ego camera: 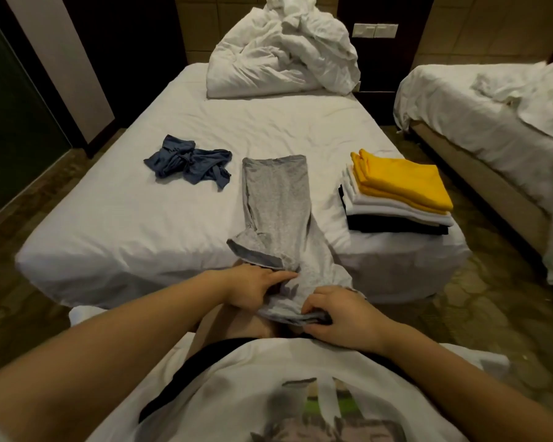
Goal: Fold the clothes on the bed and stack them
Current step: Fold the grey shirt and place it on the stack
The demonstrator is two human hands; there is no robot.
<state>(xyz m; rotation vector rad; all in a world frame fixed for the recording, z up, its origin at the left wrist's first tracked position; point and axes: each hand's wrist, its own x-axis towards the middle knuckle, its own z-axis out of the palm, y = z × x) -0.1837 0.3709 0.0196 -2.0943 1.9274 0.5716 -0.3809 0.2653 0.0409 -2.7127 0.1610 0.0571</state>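
A grey garment (276, 199) lies lengthwise down the middle of the white bed (141, 212), its near end hanging over the bed's front edge. My left hand (256, 288) grips the near end from the left, fingers curled into the cloth. My right hand (339, 317) pinches the lower hem just right of it. A crumpled blue garment (189, 164) lies to the left of the grey one. At the bed's right front corner sits a stack of folded clothes (396, 199), yellow on top, white and black beneath.
A heap of white bedding (281, 55) is piled at the head of the bed. A second bed (492, 122) with rumpled sheets stands to the right, a strip of floor between them. Dark wall and door lie to the left.
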